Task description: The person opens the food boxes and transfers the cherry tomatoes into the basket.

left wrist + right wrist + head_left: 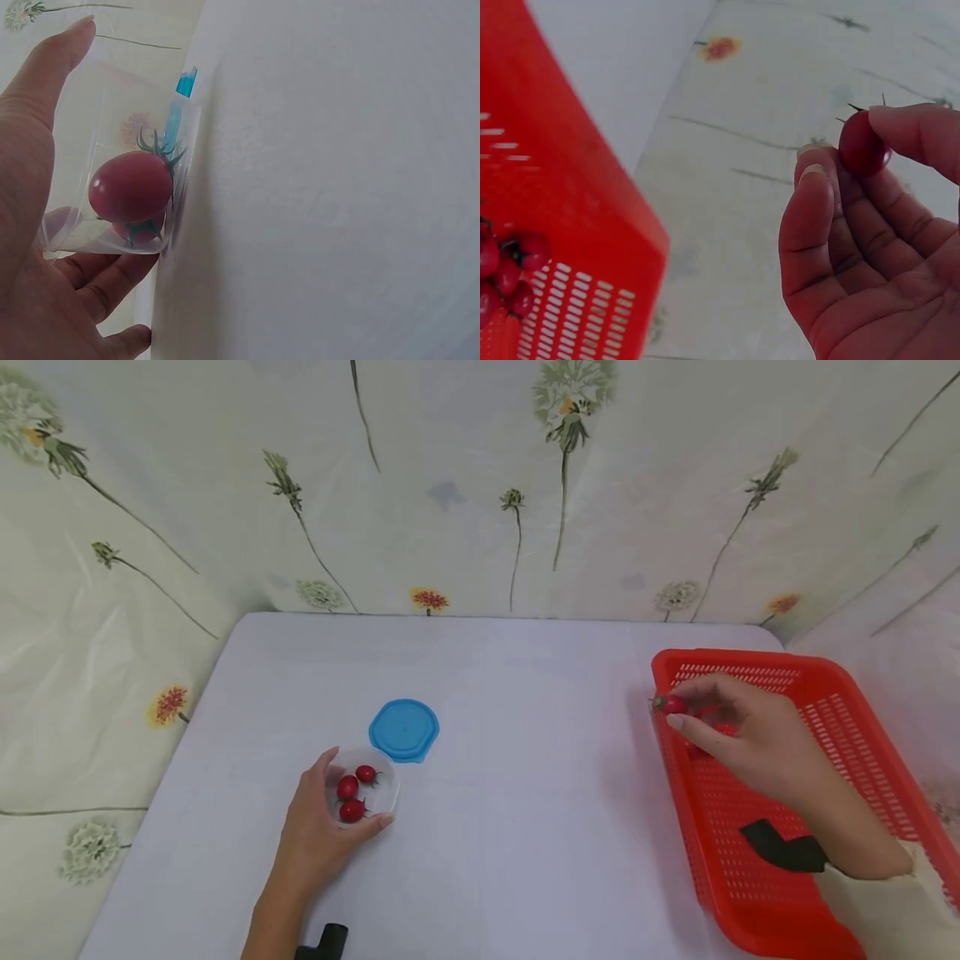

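A small clear container [386, 789] stands on the table, and my left hand [315, 831] curls round its side, thumb at the near edge. Three red cherry tomatoes [352, 811] with green stems lie inside; the left wrist view shows two tomatoes [131, 187] through the clear wall. Above the left rim of the red basket [693, 852], my right hand [765, 743] pinches one cherry tomato [671, 704] between thumb and fingertips. In the right wrist view that tomato [864, 144] has a thin green stem.
A blue lid [405, 729] lies flat on the white table just beyond the container. Several more tomatoes [506, 274] are in the basket, partly hidden under my right hand in the head view. Floral sheeting [450, 485] rises behind the table.
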The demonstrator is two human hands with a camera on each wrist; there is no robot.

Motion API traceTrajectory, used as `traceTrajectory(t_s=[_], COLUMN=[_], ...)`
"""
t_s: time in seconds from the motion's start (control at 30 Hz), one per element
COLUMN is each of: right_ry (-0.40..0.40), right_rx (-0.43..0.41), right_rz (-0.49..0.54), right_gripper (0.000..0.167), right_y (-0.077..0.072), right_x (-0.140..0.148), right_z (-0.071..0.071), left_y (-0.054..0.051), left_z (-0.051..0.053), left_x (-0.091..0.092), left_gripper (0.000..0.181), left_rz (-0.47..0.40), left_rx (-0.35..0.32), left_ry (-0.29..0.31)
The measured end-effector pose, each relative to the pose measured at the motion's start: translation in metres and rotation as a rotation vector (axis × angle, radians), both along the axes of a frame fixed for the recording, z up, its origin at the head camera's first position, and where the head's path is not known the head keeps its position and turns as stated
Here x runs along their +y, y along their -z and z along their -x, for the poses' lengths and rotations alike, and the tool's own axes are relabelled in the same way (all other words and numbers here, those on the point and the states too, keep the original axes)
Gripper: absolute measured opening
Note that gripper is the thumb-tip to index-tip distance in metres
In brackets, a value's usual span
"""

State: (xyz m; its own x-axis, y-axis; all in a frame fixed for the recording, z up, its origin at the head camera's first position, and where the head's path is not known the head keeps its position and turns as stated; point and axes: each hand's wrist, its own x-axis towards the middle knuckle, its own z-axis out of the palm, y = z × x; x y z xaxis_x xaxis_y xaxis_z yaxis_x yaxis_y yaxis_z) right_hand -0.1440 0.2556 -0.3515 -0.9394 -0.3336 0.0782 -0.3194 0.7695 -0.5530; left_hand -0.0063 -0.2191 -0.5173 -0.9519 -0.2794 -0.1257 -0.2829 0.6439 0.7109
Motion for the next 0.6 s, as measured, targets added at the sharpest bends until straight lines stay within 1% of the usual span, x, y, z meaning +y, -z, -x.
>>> traceTrajectory(t_s=[0.07,0.17,0.3,0.37,0.47,0.6], right_ry=[0.013,0.052,0.104,0.124,0.143,0.135], right_rx=[0.001,-0.004,-0.020,-0.045,-0.082,-0.117], right_rz=[-0.033,-0.065,-0.088,-0.096,-0.101,-0.094], right_gripper=[0.041,0.045,0.045,0.046,0.046,0.041], right_y=[0.007,0.023,0.047,0.057,0.069,0.080], right_x=[0.009,0.023,0.042,0.050,0.061,0.068], right_z=[0.004,0.011,0.021,0.027,0.031,0.034], left_y=[0.000,0.000,-0.003,-0.004,-0.005,-0.006], left_z=[-0.001,-0.001,0.000,0.000,0.000,-0.001], left_x=[0.000,0.001,0.002,0.002,0.002,0.003], left_gripper=[0.124,0.124,0.123,0.122,0.122,0.122], left_rz=[-0.001,-0.005,-0.008,-0.006,-0.004,0.003], left_rx=[0.000,-0.001,0.004,0.006,0.002,-0.004], left_ry=[-0.003,-0.002,-0.002,-0.004,-0.003,-0.004])
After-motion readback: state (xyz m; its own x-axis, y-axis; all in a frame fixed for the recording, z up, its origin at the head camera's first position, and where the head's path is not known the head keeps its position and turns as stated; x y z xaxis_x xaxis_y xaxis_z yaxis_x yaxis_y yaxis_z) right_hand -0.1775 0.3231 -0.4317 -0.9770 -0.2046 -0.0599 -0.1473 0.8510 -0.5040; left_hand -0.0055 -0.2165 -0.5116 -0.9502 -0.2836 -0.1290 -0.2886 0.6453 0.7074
